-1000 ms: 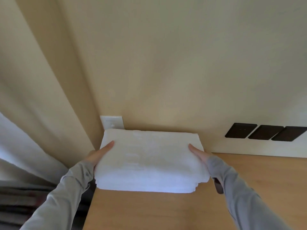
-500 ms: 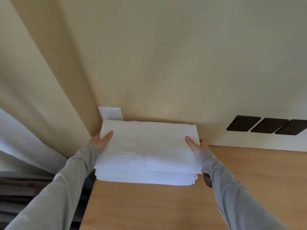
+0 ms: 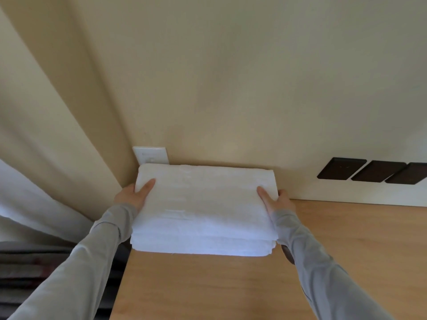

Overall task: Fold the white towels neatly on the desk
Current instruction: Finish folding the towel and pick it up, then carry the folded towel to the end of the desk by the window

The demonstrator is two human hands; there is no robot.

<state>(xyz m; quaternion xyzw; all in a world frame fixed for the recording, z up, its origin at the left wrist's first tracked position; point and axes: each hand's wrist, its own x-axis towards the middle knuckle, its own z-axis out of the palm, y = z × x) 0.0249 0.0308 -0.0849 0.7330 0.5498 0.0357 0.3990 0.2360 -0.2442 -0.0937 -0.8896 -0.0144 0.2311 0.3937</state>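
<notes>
head | white towels (image 3: 203,209): folded, neat flat stack | desk (image 3: 208,287) far-left corner

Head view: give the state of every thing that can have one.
stack of folded white towels: folded, squared, at far left corner of the light wooden desk.
left hand: grips the stack's left side, thumb on top.
right hand: grips the stack's right side, thumb on top.
white rectangular wall plate: lower edge hidden by the stack.

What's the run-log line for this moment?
towels: folded, stacked, desk far-left corner | left hand: grips left end | right hand: grips right end
</notes>
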